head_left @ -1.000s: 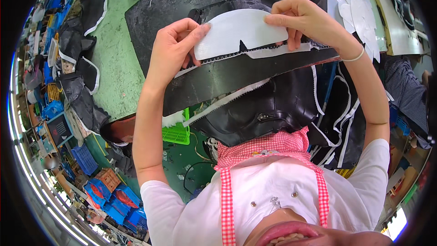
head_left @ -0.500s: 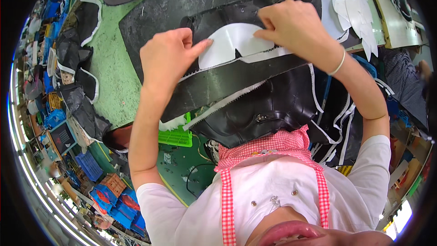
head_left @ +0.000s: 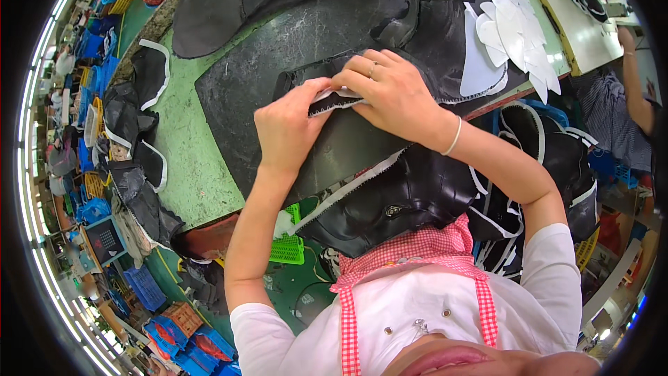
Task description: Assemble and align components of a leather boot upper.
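At the middle of the table, my left hand point(head_left: 287, 125) and my right hand point(head_left: 398, 97) are both closed on a black leather piece point(head_left: 327, 68). Their fingertips meet at its edge, where a white stitched rim point(head_left: 332, 106) curls up between them. Most of the white curved piece inside it is hidden by fingers and fold. Under the hands lies a black board point(head_left: 233, 90). A ring is on my right hand and a pale band circles that wrist. Draped over my lap is another black leather piece point(head_left: 417, 181) with a white stitched edge.
White cut pieces point(head_left: 518, 38) lie piled at the far right, beside a black piece with a pale panel point(head_left: 480, 63). Dark padded pieces point(head_left: 209, 14) are at the far left. White-edged black parts point(head_left: 122, 118) hang along the left table edge. Another person's arm point(head_left: 634, 87) shows at right.
My hands have come together and the black piece's edge has folded up between them. The white curved piece, broadly visible before, is now mostly covered. The view has shifted slightly.
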`<control>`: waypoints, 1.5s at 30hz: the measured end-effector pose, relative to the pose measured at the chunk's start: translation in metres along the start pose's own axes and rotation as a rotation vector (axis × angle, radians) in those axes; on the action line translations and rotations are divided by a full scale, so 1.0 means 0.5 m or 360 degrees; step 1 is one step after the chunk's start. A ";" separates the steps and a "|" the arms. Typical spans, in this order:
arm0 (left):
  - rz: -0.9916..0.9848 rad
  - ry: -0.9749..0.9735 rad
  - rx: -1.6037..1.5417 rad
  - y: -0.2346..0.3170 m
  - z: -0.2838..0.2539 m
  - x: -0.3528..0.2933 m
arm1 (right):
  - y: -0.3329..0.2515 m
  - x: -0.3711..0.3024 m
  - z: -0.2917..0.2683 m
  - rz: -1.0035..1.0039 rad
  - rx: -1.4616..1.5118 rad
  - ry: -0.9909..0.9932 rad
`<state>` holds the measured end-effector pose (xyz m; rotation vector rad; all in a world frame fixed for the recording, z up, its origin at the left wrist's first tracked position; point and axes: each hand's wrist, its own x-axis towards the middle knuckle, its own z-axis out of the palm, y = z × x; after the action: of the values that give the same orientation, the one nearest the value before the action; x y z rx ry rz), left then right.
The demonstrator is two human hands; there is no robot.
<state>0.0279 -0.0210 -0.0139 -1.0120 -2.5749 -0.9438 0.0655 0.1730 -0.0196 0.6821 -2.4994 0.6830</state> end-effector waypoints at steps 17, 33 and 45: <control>-0.0233 -0.0136 -0.1200 -0.082 -0.290 0.181 | 0.030 0.063 -0.191 0.0982 0.2104 -0.0411; -0.0086 -0.0466 -0.0845 0.164 -0.328 0.213 | 0.003 0.062 -0.321 0.0223 0.0981 0.1132; 0.0100 -0.0922 -0.0569 0.173 -0.217 0.216 | -0.007 0.059 -0.310 0.0239 0.0823 0.0517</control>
<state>0.0032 0.0156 0.1562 -1.6648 -2.8465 -1.2795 0.0902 0.2479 0.1171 0.5018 -2.0956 1.4019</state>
